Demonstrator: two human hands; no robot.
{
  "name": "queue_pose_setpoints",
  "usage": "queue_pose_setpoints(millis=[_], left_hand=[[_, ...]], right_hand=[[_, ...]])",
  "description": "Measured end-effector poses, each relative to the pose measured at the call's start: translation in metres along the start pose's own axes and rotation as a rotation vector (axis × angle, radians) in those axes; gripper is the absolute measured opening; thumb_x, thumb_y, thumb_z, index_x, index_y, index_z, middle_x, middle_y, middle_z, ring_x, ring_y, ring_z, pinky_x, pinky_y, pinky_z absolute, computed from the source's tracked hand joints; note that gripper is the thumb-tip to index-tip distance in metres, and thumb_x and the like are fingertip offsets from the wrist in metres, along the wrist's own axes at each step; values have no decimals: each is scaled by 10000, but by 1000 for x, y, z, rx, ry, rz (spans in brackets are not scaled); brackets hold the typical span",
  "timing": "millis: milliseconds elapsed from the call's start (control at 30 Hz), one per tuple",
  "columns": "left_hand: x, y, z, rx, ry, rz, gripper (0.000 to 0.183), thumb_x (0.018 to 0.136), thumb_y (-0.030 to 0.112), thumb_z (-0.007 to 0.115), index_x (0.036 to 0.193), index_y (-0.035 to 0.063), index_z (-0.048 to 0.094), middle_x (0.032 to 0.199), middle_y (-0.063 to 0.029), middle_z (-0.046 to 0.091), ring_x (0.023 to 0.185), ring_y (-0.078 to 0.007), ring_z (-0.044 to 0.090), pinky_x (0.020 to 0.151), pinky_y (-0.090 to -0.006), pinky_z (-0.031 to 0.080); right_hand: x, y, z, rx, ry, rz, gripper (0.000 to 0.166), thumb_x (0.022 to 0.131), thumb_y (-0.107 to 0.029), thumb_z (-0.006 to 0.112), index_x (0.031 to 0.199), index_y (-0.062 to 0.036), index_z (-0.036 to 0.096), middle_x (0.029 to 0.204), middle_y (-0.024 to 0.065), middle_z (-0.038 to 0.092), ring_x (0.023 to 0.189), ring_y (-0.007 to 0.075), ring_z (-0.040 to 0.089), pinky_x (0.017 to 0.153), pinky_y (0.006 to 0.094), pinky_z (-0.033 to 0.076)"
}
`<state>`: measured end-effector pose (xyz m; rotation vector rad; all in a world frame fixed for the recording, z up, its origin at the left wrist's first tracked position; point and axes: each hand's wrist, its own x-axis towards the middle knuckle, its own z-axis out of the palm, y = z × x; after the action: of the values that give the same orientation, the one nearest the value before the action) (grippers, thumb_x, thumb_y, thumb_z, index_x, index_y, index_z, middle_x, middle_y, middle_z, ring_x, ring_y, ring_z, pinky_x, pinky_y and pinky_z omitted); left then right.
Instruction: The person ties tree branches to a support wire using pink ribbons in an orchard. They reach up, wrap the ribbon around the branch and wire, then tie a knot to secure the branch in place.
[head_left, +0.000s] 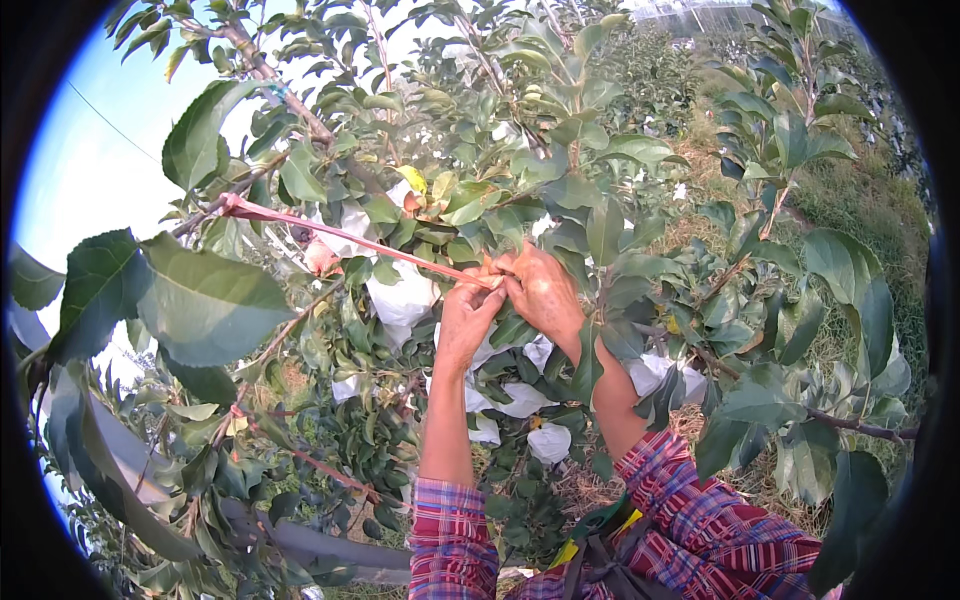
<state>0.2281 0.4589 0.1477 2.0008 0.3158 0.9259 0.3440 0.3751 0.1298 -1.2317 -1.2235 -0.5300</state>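
A pink-red tie strip (352, 241) is looped around a tree branch (196, 219) at the upper left and runs taut down to both hands. My left hand (466, 307) pinches the strip near its end between thumb and fingers. Touching it, my right hand (538, 289) has its fingers bent at the same spot, among leaves; its fingertips are partly hidden, but they appear to grip the strip too. White fruit bags (403, 294) hang in the foliage just left of the hands, and more white bags (550, 443) hang below them. A reddish fruit (321, 257) shows beneath the strip.
Large leaves (214, 300) reach close to the camera at the left. Another branch (855, 426) crosses at the lower right. A second reddish strip (330, 471) runs below left, above a grey pipe-like bar (330, 546). Grass (832, 187) and more trees lie beyond.
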Motion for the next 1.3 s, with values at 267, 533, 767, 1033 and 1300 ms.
queue_pose_setpoints(millis=[267, 533, 767, 1033, 1300], left_hand=[[3, -17, -2, -20, 99, 37, 141, 844, 40, 608, 950, -45, 644, 862, -19, 630, 737, -72, 563, 674, -222, 450], [-15, -14, 33, -250, 491, 100, 86, 807, 2, 651, 869, -57, 645, 812, -50, 649, 699, -97, 587, 628, -219, 466], [-23, -18, 47, -375, 576, 6, 103, 794, -16, 658, 885, -63, 645, 838, -50, 637, 689, -100, 583, 650, -211, 465], [-24, -13, 50, -369, 571, -69, 114, 802, 15, 661, 889, -53, 638, 808, -43, 645, 693, -81, 565, 648, -199, 445], [-19, -5, 10, -273, 163, -145, 139, 805, 79, 674, 889, -26, 639, 914, -46, 657, 699, -49, 547, 610, -175, 400]], right_hand=[[-2, -6, -1, -120, -113, 43, 113, 749, -97, 619, 849, -46, 625, 845, 131, 565, 809, 324, 571, 706, 412, 468], [-5, -8, -6, -33, -99, 31, 86, 757, -111, 602, 801, -44, 632, 835, 114, 540, 817, 320, 580, 645, 421, 488], [-1, -5, -9, 245, -106, 130, 159, 723, -41, 602, 875, -29, 647, 738, 110, 621, 676, 311, 610, 628, 369, 483], [-1, -4, -6, 235, -64, 161, 136, 755, -3, 541, 890, -5, 534, 717, 128, 623, 728, 325, 618, 648, 395, 460], [-3, 10, 2, 426, -174, 290, 119, 805, -43, 515, 921, -27, 492, 778, 142, 578, 772, 326, 578, 688, 385, 442]])
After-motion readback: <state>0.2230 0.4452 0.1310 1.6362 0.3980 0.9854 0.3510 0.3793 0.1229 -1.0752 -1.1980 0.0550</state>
